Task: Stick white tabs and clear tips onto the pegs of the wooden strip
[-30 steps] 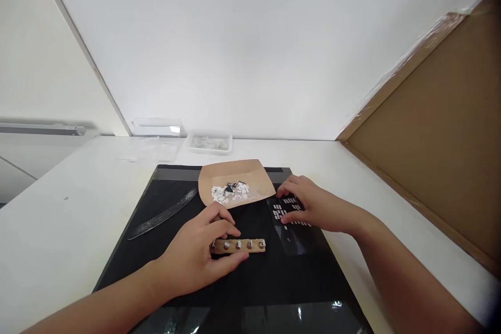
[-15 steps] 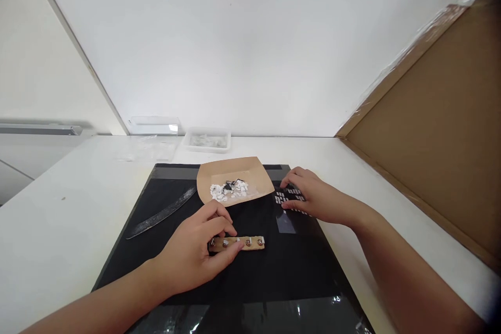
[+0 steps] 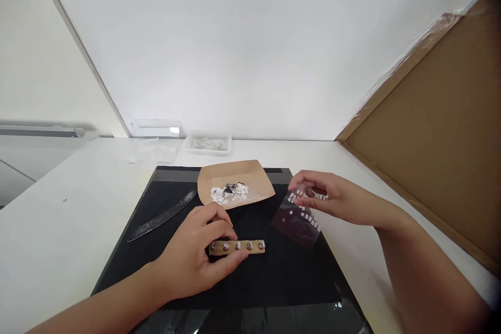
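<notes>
Left hand [image 3: 195, 258] pinches the strip [image 3: 237, 246] lying left-right on the mat [image 3: 164, 209], while right hand [image 3: 332, 198] grips the sheet [image 3: 299, 216] just right of it.

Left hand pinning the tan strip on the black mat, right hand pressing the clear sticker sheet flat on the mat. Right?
Not quite. In the head view the right hand holds the clear sticker sheet lifted and tilted, not pressed flat. The left hand does pin the tan strip on the black mat.
</notes>
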Demonstrator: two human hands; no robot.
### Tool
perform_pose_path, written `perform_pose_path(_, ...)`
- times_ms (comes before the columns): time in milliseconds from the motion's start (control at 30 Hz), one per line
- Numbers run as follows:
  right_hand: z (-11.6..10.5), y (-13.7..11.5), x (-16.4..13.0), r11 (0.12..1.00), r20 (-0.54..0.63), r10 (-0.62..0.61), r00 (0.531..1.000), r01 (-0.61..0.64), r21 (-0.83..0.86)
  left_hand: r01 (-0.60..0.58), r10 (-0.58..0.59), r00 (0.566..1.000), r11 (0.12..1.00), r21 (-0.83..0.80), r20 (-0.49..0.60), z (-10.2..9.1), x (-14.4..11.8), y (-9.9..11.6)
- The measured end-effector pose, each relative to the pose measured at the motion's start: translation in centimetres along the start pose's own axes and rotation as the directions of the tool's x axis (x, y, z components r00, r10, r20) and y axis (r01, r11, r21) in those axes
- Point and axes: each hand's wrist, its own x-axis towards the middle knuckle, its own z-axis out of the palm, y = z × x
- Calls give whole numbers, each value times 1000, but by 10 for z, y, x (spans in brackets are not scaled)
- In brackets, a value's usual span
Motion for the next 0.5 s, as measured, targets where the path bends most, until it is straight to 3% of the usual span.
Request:
perform_pose_path(233,13,-17,-7,930,101,-111,989,67,361,-84,80,996,994,-75,-46,-5,-1,3)
perform_pose_path(500,59,-47,-4,792,174,-226,959,76,606,-111,101,994,929,-354,-48,-4,-1,8)
